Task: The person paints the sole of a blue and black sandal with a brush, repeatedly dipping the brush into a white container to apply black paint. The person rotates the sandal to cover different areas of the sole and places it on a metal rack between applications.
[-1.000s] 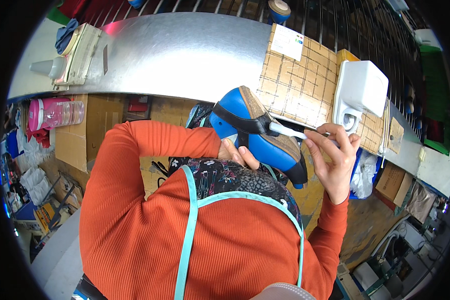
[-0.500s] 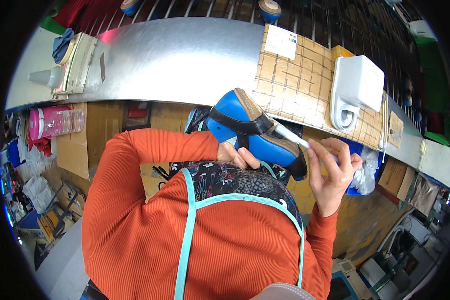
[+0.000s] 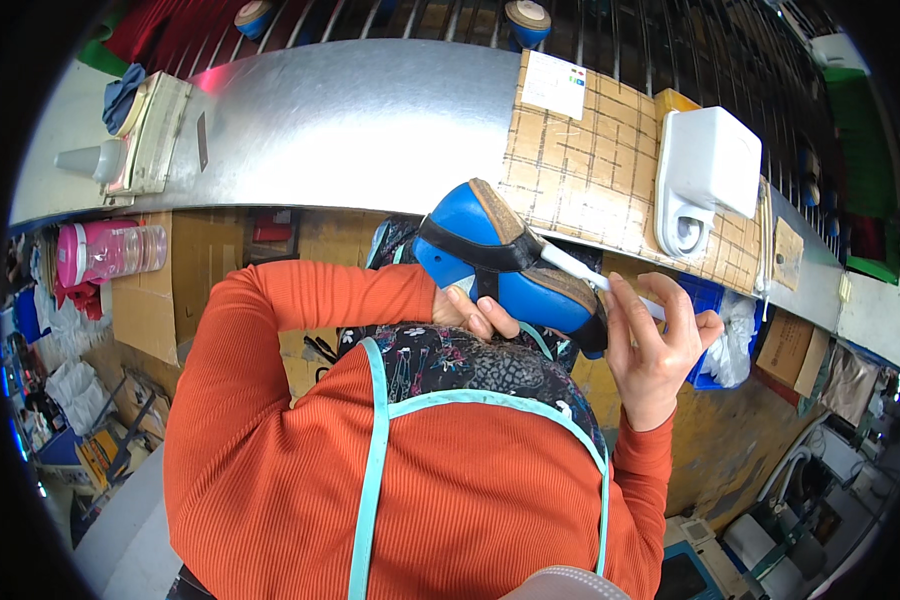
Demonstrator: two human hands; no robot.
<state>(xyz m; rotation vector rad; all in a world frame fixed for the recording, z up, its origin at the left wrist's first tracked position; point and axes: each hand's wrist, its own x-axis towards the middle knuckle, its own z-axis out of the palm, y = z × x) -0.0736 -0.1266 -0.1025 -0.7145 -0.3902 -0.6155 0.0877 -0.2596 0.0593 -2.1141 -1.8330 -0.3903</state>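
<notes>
A blue shoe last (image 3: 454,219) wears black straps (image 3: 482,252) and shows its rough brown underside. It lies tilted above my lap, at the bench's near edge. My left hand (image 3: 475,311) is closed around its near side, thumb and fingers against the blue surface. In my right hand (image 3: 656,338), a slim white brush (image 3: 574,264) is pinched between thumb and fingers. Its tip reaches the underside near the black strap; the exact contact is too small to tell. The brush's back end pokes out past my fingers.
A metal bench (image 3: 360,125) runs across in front. On it lie a cardboard sheet (image 3: 585,165) with dark grid lines and a white plastic container (image 3: 715,160) with a round opening. Beyond stands a rack (image 3: 440,22) with more blue lasts. A pink-lidded bottle (image 3: 110,252) is at left.
My right hand has moved slightly left, bringing the brush further along the underside toward the strap. My left hand and the shoe last stay nearly where they were.
</notes>
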